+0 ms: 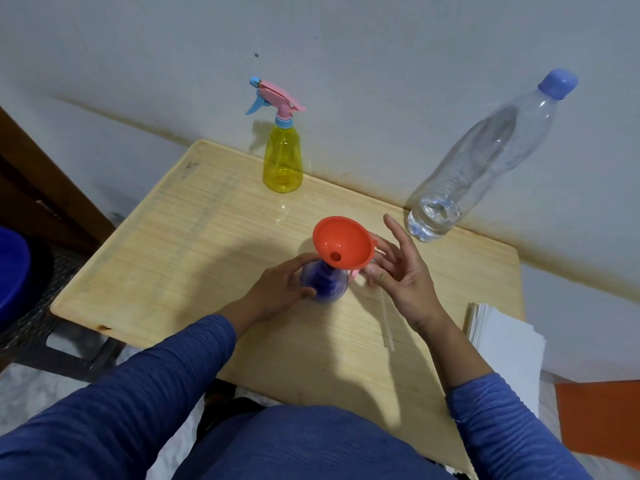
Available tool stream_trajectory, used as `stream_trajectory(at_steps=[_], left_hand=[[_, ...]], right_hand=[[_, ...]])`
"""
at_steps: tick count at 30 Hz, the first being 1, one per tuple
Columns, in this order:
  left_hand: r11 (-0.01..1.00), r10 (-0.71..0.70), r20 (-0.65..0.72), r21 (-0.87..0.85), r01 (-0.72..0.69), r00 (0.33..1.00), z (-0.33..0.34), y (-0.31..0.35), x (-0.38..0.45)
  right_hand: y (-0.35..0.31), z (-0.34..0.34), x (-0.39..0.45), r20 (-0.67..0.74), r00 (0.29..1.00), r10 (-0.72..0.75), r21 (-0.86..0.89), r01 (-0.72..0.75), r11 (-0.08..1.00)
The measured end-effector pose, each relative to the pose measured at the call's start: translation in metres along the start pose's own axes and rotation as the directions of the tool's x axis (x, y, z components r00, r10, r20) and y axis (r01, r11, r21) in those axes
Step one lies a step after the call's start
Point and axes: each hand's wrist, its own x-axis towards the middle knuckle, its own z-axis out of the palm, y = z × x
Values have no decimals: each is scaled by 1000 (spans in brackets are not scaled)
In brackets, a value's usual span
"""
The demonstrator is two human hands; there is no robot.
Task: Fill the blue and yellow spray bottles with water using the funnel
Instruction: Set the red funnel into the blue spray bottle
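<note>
An orange funnel (343,242) sits in the neck of the blue spray bottle (327,285) at the middle of the wooden table (194,251). My left hand (280,285) grips the blue bottle's body from the left. Just right of the funnel is my right hand (401,271), fingers spread and relaxed, fingertips near the funnel's rim. A pink spray head with a thin dip tube (386,323) lies on the table under that hand. The yellow spray bottle (282,161), pink and blue trigger head on, stands at the table's far edge.
A tall clear water bottle (485,161) with a blue cap stands at the back right, a little water at its bottom. A stack of white paper (505,348) lies at the table's right edge. A blue tub (10,271) sits at the far left. The wall runs behind the table.
</note>
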Motion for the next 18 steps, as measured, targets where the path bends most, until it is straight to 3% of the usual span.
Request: stream_trajectory(at_steps=[5, 7, 9, 11, 13, 16, 18], left_hand=[[999, -38, 39, -24, 39, 999, -5, 3, 1], [999, -15, 85, -40, 19, 996, -11, 9, 1], [1000, 2, 134, -20, 0, 991, -21, 13, 3], [997, 0, 183, 78, -15, 983, -33, 12, 9], [973, -39, 221, 232, -14, 975, -44, 11, 19], [885, -109, 283, 464, -37, 953, -63, 21, 40], [808, -145, 316, 585, -72, 937, -75, 38, 57]], right_hand=[[3, -12, 0, -138, 985, 105, 9, -105, 994], [5, -16, 4, -187, 966, 181, -83, -199, 977], [9, -21, 11, -225, 943, 247, -307, -309, 900], [12, -27, 22, -199, 920, 337, -600, -386, 700], [11, -30, 33, -161, 872, 462, -785, -397, 476], [0, -28, 47, -176, 789, 588, -936, -319, 148], [-12, -28, 53, -229, 753, 617, -947, -318, 36]])
